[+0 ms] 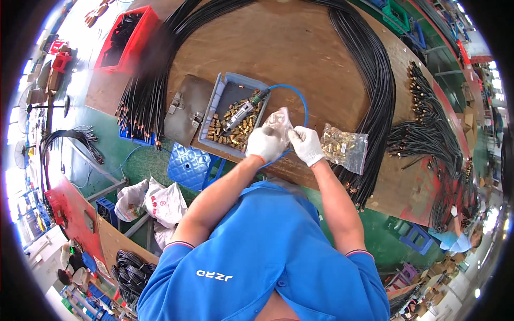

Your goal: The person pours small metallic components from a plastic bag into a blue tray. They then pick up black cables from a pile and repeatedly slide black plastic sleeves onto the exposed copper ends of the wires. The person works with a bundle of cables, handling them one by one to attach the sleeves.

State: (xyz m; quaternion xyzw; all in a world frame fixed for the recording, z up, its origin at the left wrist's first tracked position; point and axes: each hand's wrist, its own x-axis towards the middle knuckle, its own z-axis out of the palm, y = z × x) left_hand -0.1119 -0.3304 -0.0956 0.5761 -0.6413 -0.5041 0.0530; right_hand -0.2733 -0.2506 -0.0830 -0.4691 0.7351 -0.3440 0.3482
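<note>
Both my hands wear white gloves and meet over the front edge of a wooden table (300, 48). My left hand (264, 143) and my right hand (306, 144) together grip a small clear plastic bag (278, 121), held up between them. Just left of the hands stands a grey tray (217, 101) holding several brass fittings (235, 134) and a pneumatic hand tool (241, 113) on a blue air hose (300, 96). To the right of my right hand lies a clear bag of brass fittings (344, 147).
Long black hoses (375, 80) loop around the table in a big bundle; more hoses with brass ends (428, 134) lie at the right. A red crate (126, 40) sits at back left, a blue stool (188, 167) below the tray, white bags (160, 200) on the floor. Another person (455, 238) works at the right.
</note>
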